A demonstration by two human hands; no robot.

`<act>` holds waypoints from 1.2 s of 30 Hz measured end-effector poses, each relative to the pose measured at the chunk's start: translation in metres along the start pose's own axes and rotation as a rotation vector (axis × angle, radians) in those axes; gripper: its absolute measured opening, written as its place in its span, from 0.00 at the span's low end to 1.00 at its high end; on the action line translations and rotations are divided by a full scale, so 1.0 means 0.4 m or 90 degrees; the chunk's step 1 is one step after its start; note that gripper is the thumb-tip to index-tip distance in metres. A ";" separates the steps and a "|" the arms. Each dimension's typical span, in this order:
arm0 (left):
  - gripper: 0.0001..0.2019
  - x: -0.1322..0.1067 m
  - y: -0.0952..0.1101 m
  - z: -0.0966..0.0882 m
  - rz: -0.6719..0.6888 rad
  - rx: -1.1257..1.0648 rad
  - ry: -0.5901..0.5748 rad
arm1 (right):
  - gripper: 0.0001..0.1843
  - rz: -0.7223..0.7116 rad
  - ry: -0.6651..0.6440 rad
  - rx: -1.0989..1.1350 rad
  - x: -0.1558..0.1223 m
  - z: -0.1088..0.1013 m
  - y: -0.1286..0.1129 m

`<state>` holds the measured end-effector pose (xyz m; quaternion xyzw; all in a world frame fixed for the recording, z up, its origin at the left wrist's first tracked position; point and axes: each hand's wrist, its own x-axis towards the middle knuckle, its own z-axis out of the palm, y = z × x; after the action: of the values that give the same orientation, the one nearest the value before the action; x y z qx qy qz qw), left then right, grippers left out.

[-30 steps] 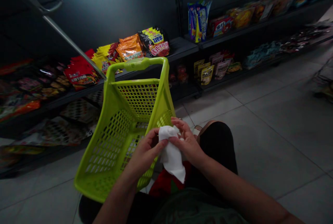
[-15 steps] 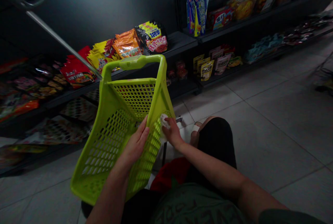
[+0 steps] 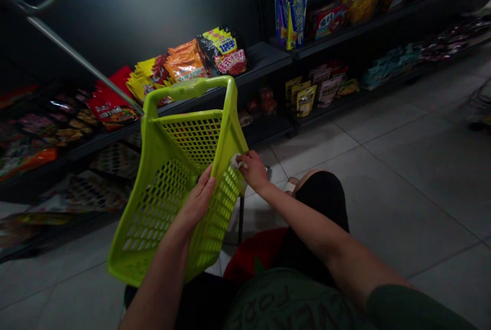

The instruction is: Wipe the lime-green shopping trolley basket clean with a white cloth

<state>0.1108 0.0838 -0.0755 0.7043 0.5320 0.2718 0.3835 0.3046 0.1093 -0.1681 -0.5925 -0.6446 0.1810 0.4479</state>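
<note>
A lime green plastic shopping basket (image 3: 169,187) with perforated walls is tilted in front of me, its handle at the top. My left hand (image 3: 197,201) grips the basket's near right rim, fingers wrapped over the edge. My right hand (image 3: 251,169) presses a crumpled white cloth (image 3: 236,162) against the outside of the same wall, just below the rim. Most of the cloth is hidden under my fingers.
Dark shelves (image 3: 264,61) hold snack packets (image 3: 184,64) behind the basket, with more bags (image 3: 291,10) on a higher shelf to the right. A metal pole (image 3: 82,61) slants down at the left. Grey tiled floor (image 3: 402,166) stretches to the right. My knee (image 3: 322,192) is below.
A second ago both hands held the white cloth in front of me. My left hand has since taken the basket's rim, and my right hand has moved the cloth up along the wall.
</note>
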 end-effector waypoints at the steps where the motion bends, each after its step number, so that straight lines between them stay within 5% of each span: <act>1: 0.30 0.002 -0.002 0.000 0.002 0.010 0.004 | 0.16 0.000 -0.001 0.007 -0.009 0.004 -0.012; 4: 0.29 0.011 -0.002 0.000 -0.005 0.027 0.014 | 0.13 -0.164 -0.080 0.028 -0.140 0.040 -0.085; 7: 0.27 0.019 0.004 0.000 -0.035 0.004 0.018 | 0.07 -0.488 -0.208 0.044 -0.283 0.068 -0.160; 10: 0.27 0.023 0.007 0.001 -0.064 -0.041 0.015 | 0.10 -0.686 -0.275 0.059 -0.279 0.053 -0.172; 12: 0.28 0.026 0.007 0.003 -0.065 -0.052 0.014 | 0.11 -0.597 -0.246 0.044 -0.194 0.028 -0.138; 16: 0.27 0.037 0.009 0.014 -0.042 -0.061 0.009 | 0.11 -0.204 -0.099 0.037 -0.018 -0.012 -0.060; 19: 0.27 0.048 0.012 0.024 -0.041 -0.073 0.015 | 0.12 -0.069 -0.009 0.049 -0.037 -0.002 -0.063; 22: 0.28 0.050 0.018 0.033 -0.053 -0.063 0.030 | 0.10 -0.185 -0.069 0.048 -0.184 0.033 -0.111; 25: 0.27 0.042 0.029 0.038 -0.071 -0.073 0.031 | 0.06 -0.498 -0.205 0.053 -0.329 0.059 -0.149; 27: 0.26 0.036 0.036 0.039 -0.068 -0.081 0.035 | 0.04 -0.652 -0.288 0.051 -0.356 0.061 -0.144; 28: 0.25 0.034 0.038 0.040 -0.066 -0.082 0.036 | 0.04 -0.659 -0.314 0.041 -0.341 0.057 -0.129; 31: 0.26 0.034 0.032 0.038 -0.065 -0.076 0.030 | 0.07 -0.413 -0.289 0.001 -0.199 0.020 -0.045; 34: 0.27 0.040 0.020 0.037 -0.061 -0.081 0.016 | 0.15 -0.038 -0.110 -0.017 -0.016 -0.026 0.047; 36: 0.27 0.046 0.015 0.038 -0.064 -0.097 0.016 | 0.17 0.109 -0.033 -0.023 0.048 -0.039 0.073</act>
<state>0.1312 0.0967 -0.0793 0.6418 0.5492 0.3011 0.4425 0.3365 0.1291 -0.1750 -0.6483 -0.6065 0.2223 0.4030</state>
